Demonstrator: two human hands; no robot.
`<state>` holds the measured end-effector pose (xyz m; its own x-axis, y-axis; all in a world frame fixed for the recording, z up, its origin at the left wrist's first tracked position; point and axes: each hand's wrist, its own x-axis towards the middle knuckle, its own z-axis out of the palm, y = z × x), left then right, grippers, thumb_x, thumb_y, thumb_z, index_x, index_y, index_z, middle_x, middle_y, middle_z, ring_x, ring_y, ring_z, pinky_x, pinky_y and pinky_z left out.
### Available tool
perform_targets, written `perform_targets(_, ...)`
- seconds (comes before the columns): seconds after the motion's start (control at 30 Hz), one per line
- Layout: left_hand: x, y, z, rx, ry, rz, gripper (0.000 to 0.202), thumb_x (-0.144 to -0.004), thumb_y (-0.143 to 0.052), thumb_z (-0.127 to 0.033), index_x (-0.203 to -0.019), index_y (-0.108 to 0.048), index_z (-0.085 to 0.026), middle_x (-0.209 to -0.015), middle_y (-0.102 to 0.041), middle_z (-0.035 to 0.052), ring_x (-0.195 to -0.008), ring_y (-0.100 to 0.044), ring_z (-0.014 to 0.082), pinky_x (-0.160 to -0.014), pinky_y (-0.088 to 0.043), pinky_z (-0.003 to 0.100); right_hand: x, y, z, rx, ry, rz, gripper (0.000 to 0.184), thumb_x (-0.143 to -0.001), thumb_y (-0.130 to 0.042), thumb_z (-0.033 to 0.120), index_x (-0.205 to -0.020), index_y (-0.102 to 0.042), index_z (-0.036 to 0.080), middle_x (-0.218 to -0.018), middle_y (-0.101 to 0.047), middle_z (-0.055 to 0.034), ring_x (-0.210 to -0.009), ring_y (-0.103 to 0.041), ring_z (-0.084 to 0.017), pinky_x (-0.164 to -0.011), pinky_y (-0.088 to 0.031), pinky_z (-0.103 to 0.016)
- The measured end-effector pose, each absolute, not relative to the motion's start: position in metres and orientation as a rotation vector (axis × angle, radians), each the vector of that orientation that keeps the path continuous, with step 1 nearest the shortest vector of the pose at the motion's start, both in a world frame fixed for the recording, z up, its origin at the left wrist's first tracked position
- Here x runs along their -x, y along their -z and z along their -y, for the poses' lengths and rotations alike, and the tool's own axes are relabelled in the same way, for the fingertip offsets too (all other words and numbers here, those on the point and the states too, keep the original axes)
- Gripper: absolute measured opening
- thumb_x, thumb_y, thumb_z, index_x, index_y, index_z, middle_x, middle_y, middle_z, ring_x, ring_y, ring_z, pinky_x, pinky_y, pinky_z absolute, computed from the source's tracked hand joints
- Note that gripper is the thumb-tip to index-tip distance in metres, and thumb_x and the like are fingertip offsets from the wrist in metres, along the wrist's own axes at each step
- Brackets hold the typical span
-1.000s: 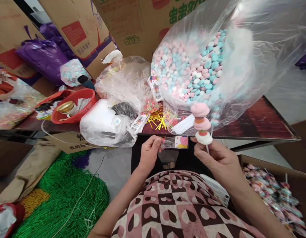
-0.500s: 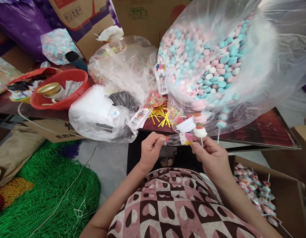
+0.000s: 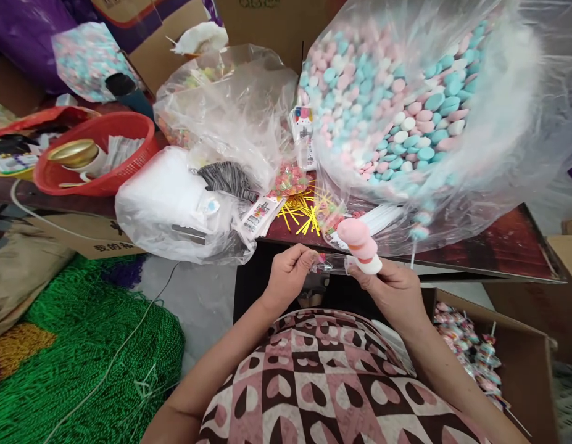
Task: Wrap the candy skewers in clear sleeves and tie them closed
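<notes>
My right hand (image 3: 393, 285) grips a stick with a stack of pink and white marshmallow candies (image 3: 360, 245), tilted toward the left. My left hand (image 3: 289, 275) pinches one end of a small clear wrapper bag (image 3: 331, 264); the other end meets the candy at my right fingers. Both hands hover just below the front edge of a dark wooden table (image 3: 508, 240). Above them bulges a big clear plastic bag of pink, blue and white candies (image 3: 397, 105).
Yellow twist ties (image 3: 298, 216) and small packets lie on the table. To the left are crumpled plastic bags (image 3: 184, 209) and a red basket (image 3: 98, 157). A cardboard box of wrapped lollipops (image 3: 475, 351) stands at lower right, green netting (image 3: 86, 345) at lower left.
The candy stick has tipped from upright to leaning left, its top toward the wrapper. The view has shifted downward and the hands sit closer together.
</notes>
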<state>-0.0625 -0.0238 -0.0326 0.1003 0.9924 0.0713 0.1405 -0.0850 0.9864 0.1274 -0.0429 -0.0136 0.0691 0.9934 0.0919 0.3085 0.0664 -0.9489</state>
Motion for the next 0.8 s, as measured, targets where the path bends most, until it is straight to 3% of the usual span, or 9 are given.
perform_targets(0.13,0.06,0.035,0.021,-1.321,-1.127,-1.203,0.037,-0.089,-0.053,-0.048,-0.072,-0.063,-0.016,-0.059,-0.053,-0.0026,-0.053,-0.043,0.0079,-0.055,-0.037,0.022,-0.127,0.018,0.041,1.368,-0.975,1.44,0.021,-0.074,-0.072,0.034,-0.09,-0.075,0.021,-0.079,-0.072,-0.0002,-0.069,-0.063,-0.017,-0.068,-0.052,-0.031)
perform_targets(0.27,0.059,0.039,0.015,-1.145,-1.186,-1.187,0.034,-0.085,-0.059,-0.048,-0.073,-0.063,-0.017,-0.056,-0.05,-0.004,-0.049,-0.042,0.0062,-0.048,-0.032,0.021,-0.132,0.014,0.043,1.408,-0.986,1.499,0.017,-0.077,-0.069,0.035,-0.076,-0.074,0.02,-0.064,-0.065,0.0015,-0.058,-0.057,-0.014,-0.056,-0.047,-0.026)
perform_targets(0.47,0.056,0.041,0.001,-0.653,-1.24,-0.984,0.043,-0.07,-0.073,-0.054,-0.069,-0.054,-0.016,-0.054,-0.048,-0.0068,-0.039,-0.036,0.0029,-0.043,-0.036,0.02,-0.174,-0.009,0.058,1.498,-1.031,1.481,0.019,-0.083,-0.064,0.038,-0.091,-0.074,0.025,-0.057,-0.058,0.0006,-0.05,-0.052,-0.014,-0.045,-0.04,-0.024)
perform_targets(0.63,0.055,0.041,-0.003,-0.538,-1.212,-0.817,0.044,-0.072,-0.074,-0.051,-0.066,-0.047,-0.017,-0.051,-0.043,-0.009,-0.037,-0.031,0.0015,-0.046,-0.04,0.022,-0.205,-0.028,0.073,1.575,-1.043,1.556,0.011,-0.08,-0.069,0.036,-0.081,-0.075,0.027,-0.056,-0.063,-0.0031,-0.05,-0.055,-0.016,-0.046,-0.043,-0.025)
perform_targets(0.8,0.053,0.043,-0.004,-0.525,-1.184,-0.78,0.045,-0.073,-0.073,-0.051,-0.065,-0.045,-0.017,-0.048,-0.039,-0.0097,-0.036,-0.032,0.0023,-0.046,-0.04,0.022,-0.211,-0.031,0.074,1.595,-1.046,1.648,0.019,-0.08,-0.068,0.042,-0.083,-0.077,0.025,-0.057,-0.066,-0.0046,-0.049,-0.059,-0.017,-0.044,-0.045,-0.023)
